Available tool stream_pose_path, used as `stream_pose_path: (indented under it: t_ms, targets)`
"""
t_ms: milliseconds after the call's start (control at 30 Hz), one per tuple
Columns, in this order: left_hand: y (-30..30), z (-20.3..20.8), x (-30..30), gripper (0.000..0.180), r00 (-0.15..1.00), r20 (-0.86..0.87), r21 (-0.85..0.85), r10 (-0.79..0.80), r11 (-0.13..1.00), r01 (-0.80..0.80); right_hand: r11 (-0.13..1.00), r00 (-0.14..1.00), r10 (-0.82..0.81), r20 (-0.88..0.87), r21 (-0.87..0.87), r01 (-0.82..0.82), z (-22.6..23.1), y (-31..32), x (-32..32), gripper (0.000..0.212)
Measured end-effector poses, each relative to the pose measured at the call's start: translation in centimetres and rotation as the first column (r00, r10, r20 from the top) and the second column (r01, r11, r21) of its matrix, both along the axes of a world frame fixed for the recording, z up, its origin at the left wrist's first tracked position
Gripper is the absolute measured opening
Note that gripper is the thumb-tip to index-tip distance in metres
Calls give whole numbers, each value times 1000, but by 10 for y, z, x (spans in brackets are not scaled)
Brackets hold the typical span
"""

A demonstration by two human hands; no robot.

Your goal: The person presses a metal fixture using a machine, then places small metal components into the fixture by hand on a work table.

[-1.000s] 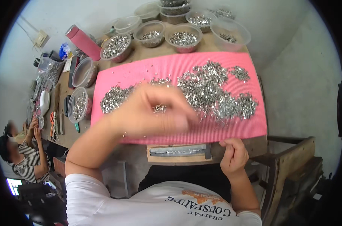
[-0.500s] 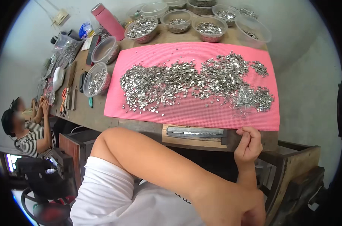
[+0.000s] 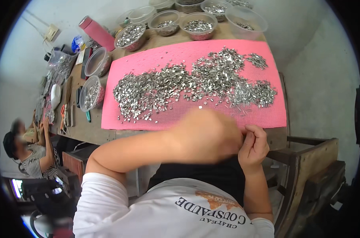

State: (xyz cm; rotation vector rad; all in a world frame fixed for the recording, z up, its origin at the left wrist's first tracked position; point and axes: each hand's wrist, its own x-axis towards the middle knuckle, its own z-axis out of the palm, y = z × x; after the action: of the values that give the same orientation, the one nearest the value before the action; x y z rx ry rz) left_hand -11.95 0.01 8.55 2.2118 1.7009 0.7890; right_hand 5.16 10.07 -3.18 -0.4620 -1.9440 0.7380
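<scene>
Along the far side of the brown wooden worktop (image 3: 89,135), round tubs of clear plastic: toward the left, a pink-tinged tub (image 3: 135,45) filled high with silvery bits; next to the right, a clear tub (image 3: 164,31) with a lower fill; then a second pink-tinged tub (image 3: 202,36), well filled; at the far right, a wide tub (image 3: 251,35) with only a small heap at the bottom. To the left of the mat, two more tubs, the nearer one (image 3: 99,101) with plenty of the same bits; beyond, a transparent bag (image 3: 63,65) of metal pieces. Spread over a pink, grid-textured mat (image 3: 275,117): small, shiny, silver-grey metal pieces (image 3: 148,93), mostly flat and blocky, with thinner slivers (image 3: 243,94) at the near right and a separate patch at the far right. At the mat's near edge, the left hand (image 3: 207,137), blurred, fingers hidden, impossible to tell whether open or closed; just beside, the right hand (image 3: 253,147), closed with fingers curled in, contents not visible.
</scene>
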Motion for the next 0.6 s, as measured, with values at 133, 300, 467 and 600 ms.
stream_pose_path:
  t_ms: [133, 300, 467, 600]
  targets:
    - [14, -28, -56, 14, 926, -141, 26, 351, 936, -351, 999, 999, 50, -21, -22, -50, -1, 12, 9, 14]
    - [38, -68, -68, 17, 874, -238, 66, 423, 905, -420, 729, 795, 539, -279, -317, -606, 41, 18, 17, 13]
    - [44, -98, -54, 8, 756, -378, 85, 535, 833, -547, 445, 410, 883, -227, 129, -886, 63, 22, 27, 21]
    - [60, -103, -48, 3, 787, -411, 138, 460, 885, -445, 472, 400, 826, -397, 102, -875, 76, 26, 36, 15]
